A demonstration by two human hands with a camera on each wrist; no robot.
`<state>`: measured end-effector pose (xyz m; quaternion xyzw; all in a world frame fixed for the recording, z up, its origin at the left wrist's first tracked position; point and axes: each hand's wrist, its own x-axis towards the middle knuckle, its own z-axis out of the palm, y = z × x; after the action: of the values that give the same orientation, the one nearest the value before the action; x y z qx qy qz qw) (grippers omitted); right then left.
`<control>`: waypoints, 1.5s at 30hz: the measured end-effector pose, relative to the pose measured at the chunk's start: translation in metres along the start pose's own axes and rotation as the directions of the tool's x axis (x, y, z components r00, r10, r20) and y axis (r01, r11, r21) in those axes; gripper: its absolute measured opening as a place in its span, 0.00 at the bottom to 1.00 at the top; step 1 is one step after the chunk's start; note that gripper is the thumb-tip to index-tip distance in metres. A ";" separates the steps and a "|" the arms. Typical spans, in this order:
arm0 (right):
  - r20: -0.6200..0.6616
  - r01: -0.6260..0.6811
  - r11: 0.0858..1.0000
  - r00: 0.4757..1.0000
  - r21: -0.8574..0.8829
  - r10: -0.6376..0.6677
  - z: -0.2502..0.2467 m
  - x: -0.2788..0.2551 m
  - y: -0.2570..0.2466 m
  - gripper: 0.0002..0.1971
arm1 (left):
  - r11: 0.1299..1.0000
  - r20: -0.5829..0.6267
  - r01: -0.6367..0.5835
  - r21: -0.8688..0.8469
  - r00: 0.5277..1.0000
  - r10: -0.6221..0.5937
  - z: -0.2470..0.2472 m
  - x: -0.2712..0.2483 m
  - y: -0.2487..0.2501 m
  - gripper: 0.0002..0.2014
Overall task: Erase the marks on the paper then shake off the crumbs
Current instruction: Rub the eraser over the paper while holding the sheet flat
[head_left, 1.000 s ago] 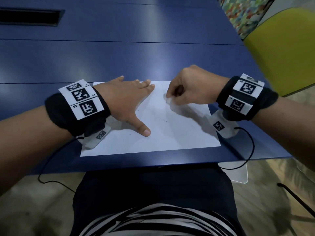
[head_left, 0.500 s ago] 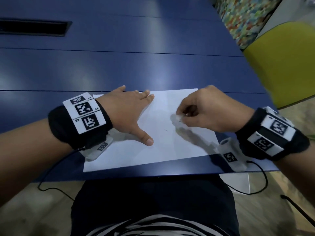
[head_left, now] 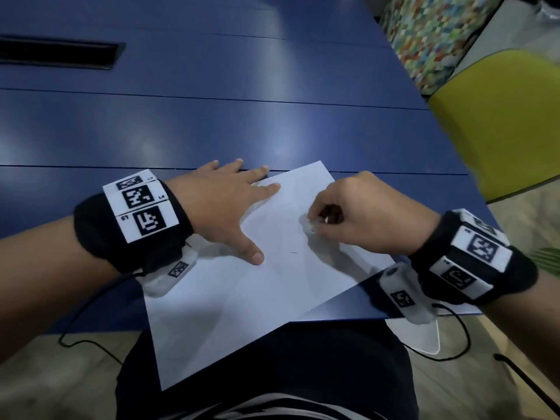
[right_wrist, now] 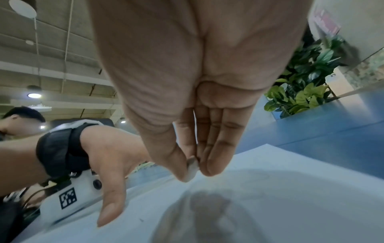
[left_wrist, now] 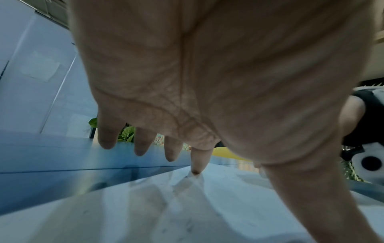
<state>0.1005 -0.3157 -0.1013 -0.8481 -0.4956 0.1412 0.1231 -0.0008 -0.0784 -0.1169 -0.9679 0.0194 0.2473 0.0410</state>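
- Your left hand [head_left: 221, 204] is lying flat with the fingers straight and spread, palm down on the paper [head_left: 242, 301]. The index finger is pressing the sheet near its far left part (the left wrist view shows that fingertip touching the paper, with small creases fanning out from it), while the other three fingers are reaching past the sheet's edge over the blue surface [head_left: 212, 122]. The thumb is stretching out to the side and resting on the sheet.
- Your right hand [head_left: 357, 219] is curling its fingers and thumb around a small whitish eraser [right_wrist: 191, 169], pinching it between the thumb and the bunched fingertips. The eraser's lower end is sitting on or just above the paper; which of the two is hard to tell.
- The paper is lying askew on the surface, one corner pointing away from you, and its near part is hanging over the surface's edge above your lap [head_left: 303, 374].
- A few faint pencil marks [head_left: 293, 252] are showing on the sheet between your left thumb and the right hand, just beside the eraser.
- Your two hands are sitting near each other but apart, with bare paper between them.
- Black wrist bands with white coded tags are wrapping both wrists, and thin black cables are trailing from them off the surface's edge.
- A yellow chair [head_left: 500, 122] is standing at the surface's right side, well apart from the paper.
- A dark slot [head_left: 57, 54] is sitting in the surface at the far left.
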 end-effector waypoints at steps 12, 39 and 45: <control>0.102 0.136 0.987 0.987 -0.086 -0.127 0.010 0.026 -0.020 0.07 | 0.996 0.024 0.048 -0.075 0.999 -0.046 0.013 0.006 -0.008 0.70; -0.059 -0.040 0.998 0.998 -0.048 0.037 -0.008 0.018 0.020 0.07 | 0.994 0.003 0.033 -0.108 0.999 -0.032 0.012 0.003 -0.012 0.76; -0.015 0.022 0.997 1.000 -0.072 -0.023 0.010 -0.021 0.013 0.05 | 0.996 -0.025 0.078 -0.040 0.997 -0.079 0.003 -0.003 -0.034 0.75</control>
<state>0.0976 -0.3391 -0.1122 -0.8475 -0.5088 0.1152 0.0981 -0.0024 -0.0441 -0.1156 -0.9717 -0.0228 0.2330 0.0313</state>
